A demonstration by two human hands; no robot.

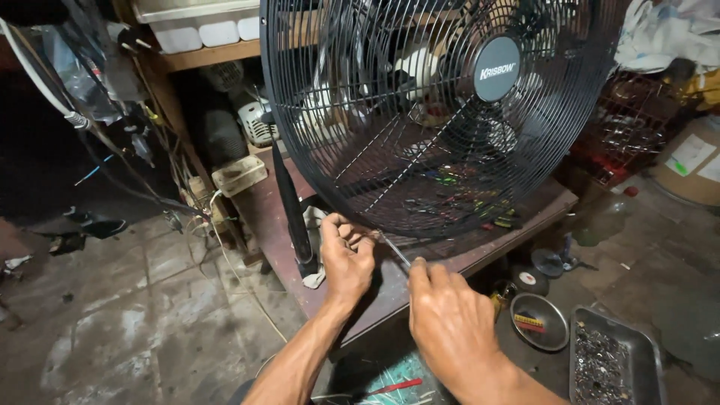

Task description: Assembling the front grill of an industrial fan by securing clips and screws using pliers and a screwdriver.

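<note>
A large black fan point(442, 112) with a wire grille stands tilted on a brown wooden workbench point(262, 206). My left hand point(346, 259) pinches the lower rim of the grille, fingers closed on the wire. My right hand point(450, 322) grips a screwdriver point(396, 251) whose thin metal shaft points up and left to the rim, right beside my left fingers. The fan's round grey hub cap point(497, 69) faces me. The screwdriver's handle is hidden inside my fist.
A black stand post point(291, 210) rises at the bench's left, with a white rag at its foot. On the floor at the right sit a round metal bowl point(540, 322) and a metal tray point(611, 364) of small parts. Shelves and cables crowd the left.
</note>
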